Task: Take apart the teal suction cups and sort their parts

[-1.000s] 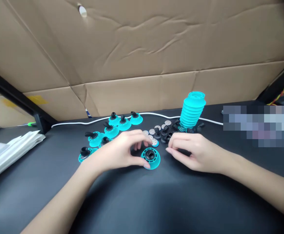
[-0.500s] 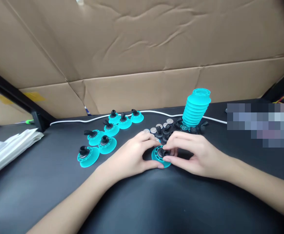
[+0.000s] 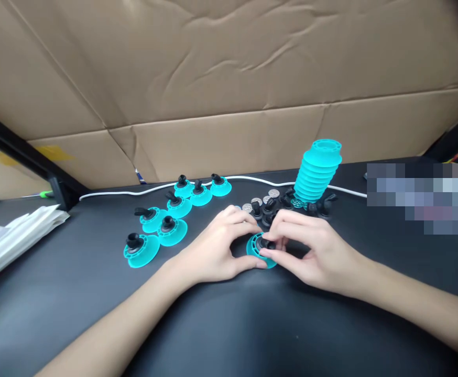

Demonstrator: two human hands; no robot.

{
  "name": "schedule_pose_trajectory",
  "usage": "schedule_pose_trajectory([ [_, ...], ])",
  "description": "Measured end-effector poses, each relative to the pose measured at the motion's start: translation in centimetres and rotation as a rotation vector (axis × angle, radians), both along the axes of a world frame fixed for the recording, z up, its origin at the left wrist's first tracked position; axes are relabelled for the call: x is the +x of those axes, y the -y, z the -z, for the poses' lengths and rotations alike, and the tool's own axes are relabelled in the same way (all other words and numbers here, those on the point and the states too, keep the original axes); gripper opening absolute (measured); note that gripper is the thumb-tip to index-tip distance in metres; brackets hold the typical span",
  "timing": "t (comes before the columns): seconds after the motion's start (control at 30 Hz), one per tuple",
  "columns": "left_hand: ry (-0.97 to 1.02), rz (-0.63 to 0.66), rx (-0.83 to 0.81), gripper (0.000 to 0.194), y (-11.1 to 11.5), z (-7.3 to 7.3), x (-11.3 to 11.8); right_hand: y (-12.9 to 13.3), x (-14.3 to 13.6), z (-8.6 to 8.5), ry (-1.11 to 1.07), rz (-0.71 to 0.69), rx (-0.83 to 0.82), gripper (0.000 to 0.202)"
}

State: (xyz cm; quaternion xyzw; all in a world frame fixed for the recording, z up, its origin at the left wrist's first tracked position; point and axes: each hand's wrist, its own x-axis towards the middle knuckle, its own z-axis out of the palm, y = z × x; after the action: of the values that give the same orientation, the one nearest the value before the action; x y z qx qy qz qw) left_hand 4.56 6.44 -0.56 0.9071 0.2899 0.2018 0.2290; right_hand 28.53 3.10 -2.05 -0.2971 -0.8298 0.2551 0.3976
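Note:
A turquoise cone-shaped piece (image 3: 254,250) sits on the black table between my hands. My left hand (image 3: 225,243) grips its rim with thumb and fingers. The fingers of my right hand (image 3: 311,243) pinch a black knob-like part (image 3: 267,244) on top of the cone. Behind them lie several loose black parts (image 3: 269,205) and several silver discs (image 3: 273,193). Several turquoise cones (image 3: 146,251) with black parts on top stand to the left. A tall stack of turquoise cones (image 3: 317,170) leans slightly behind my right hand.
A white cable (image 3: 252,179) runs along the back of the table (image 3: 221,324), before a cardboard wall (image 3: 229,141). White packets (image 3: 20,238) lie at the left edge beside a black frame (image 3: 62,191). The right side is partly pixelated.
The fingers of my right hand have shifted slightly on the black part, and the held cone has moved a little to the right. My left hand still grips the cone.

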Motion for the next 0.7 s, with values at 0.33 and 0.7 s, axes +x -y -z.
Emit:
schedule_pose_trajectory([
  [0.33,-0.001,-0.012,0.013,0.041,0.1,0.1,0.1,-0.1,0.2,0.1,0.008,-0.024,0.032,0.012],
  [0.7,-0.021,0.021,-0.013,0.041,-0.1,-0.1,-0.3,-1.1,1.3,-0.8,0.081,-0.047,-0.016,0.02],
])
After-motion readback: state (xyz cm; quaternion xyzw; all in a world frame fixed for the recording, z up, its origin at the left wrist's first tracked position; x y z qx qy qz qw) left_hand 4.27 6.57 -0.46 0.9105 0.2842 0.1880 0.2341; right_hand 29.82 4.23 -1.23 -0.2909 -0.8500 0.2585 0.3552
